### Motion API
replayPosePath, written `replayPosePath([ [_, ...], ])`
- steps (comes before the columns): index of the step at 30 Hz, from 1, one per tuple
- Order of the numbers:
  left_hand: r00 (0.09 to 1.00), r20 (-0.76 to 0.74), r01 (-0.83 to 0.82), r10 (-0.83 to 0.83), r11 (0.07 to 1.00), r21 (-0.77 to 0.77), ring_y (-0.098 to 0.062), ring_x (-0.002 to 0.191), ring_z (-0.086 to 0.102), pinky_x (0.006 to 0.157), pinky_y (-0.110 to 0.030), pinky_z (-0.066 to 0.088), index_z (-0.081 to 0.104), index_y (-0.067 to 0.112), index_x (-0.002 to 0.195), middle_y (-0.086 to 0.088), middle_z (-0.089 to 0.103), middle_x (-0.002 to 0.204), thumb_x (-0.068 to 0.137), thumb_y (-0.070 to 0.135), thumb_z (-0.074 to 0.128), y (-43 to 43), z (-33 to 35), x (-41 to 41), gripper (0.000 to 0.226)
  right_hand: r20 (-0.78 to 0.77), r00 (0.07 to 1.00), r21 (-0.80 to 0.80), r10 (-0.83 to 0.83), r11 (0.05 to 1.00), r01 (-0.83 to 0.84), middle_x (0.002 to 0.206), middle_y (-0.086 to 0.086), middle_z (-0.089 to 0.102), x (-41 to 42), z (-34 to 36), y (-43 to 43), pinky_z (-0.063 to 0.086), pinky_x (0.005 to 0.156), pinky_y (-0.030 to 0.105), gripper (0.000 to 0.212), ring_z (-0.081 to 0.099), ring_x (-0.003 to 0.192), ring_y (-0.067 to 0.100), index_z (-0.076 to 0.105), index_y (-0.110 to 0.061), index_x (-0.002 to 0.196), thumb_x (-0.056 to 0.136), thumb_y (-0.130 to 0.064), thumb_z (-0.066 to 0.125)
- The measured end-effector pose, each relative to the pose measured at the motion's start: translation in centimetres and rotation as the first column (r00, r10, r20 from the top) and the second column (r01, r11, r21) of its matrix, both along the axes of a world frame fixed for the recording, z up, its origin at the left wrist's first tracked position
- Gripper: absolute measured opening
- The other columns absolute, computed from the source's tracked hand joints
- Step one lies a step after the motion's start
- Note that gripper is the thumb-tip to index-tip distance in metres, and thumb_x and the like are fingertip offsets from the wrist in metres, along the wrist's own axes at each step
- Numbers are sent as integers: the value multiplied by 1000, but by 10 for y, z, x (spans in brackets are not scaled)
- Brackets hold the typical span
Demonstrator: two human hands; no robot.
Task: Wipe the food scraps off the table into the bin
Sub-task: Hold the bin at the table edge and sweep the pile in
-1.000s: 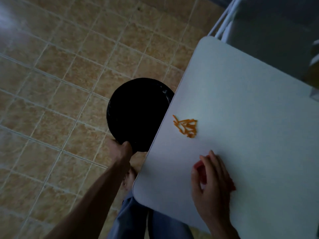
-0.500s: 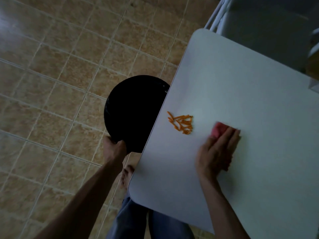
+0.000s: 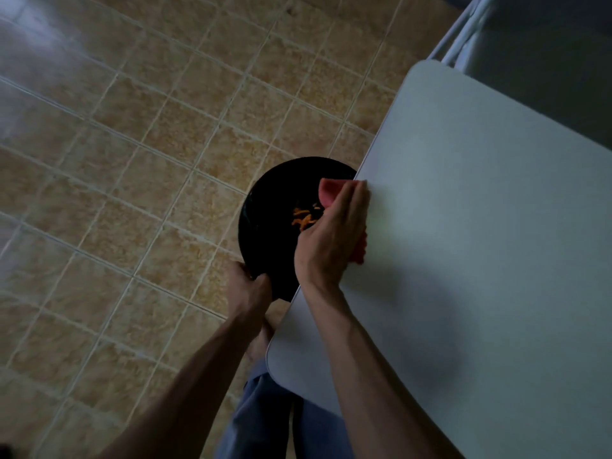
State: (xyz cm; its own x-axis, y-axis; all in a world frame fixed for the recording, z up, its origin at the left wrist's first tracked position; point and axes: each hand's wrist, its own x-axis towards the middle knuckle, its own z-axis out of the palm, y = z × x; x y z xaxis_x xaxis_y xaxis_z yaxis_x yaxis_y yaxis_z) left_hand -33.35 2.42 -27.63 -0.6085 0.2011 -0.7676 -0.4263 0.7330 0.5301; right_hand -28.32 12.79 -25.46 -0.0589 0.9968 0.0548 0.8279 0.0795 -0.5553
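My left hand (image 3: 246, 286) clamps the bin (image 3: 275, 226) rim, parking it under the table (image 3: 480, 243) edge; my right hand (image 3: 334, 233) presses the cloth (image 3: 328, 190) there, scraps (image 3: 304, 218) below it.

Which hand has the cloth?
The right hand, at the table edge, presses the red cloth. The left hand grips the bin rim instead.

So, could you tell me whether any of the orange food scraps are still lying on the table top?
No, the table shows no orange bits; the scraps are seen against the black bin, beside the right hand.
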Motion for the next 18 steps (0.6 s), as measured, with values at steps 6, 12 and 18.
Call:
replayPosePath([
  [6, 999, 46, -24, 23, 999, 30, -31, 95, 69, 77, -55, 62, 45, 24, 90, -9, 60, 104, 81, 15, 68, -4, 3, -1, 26, -56, 997, 48, 48, 998, -46, 162, 19, 35, 25, -3, -9, 32, 124, 44, 50, 31, 152, 30, 39, 1, 152, 102, -4, 37],
  [12, 998, 63, -22, 21, 999, 23, -35, 94, 70, 74, -56, 62, 49, 21, 95, -15, 64, 105, 80, 14, 69, -12, -4, 1, 26, -10, 1000, 153, -20, 988, 21, 156, 25, 42, 87, -6, -18, 32, 123, 39, 44, 39, 147, 36, 46, 7, 145, 106, -12, 40],
  [18, 1000, 0, 9, -9, 1000, -28, -36, 93, 65, 81, -58, 58, 46, 13, 100, -14, 58, 99, 87, 8, 62, -11, 6, 11, 22, 8, 1000, 161, -6, 987, 5, 155, 25, 43, 45, -6, -16, 33, 122, 44, 46, 40, 146, 38, 47, 7, 145, 104, -12, 45],
])
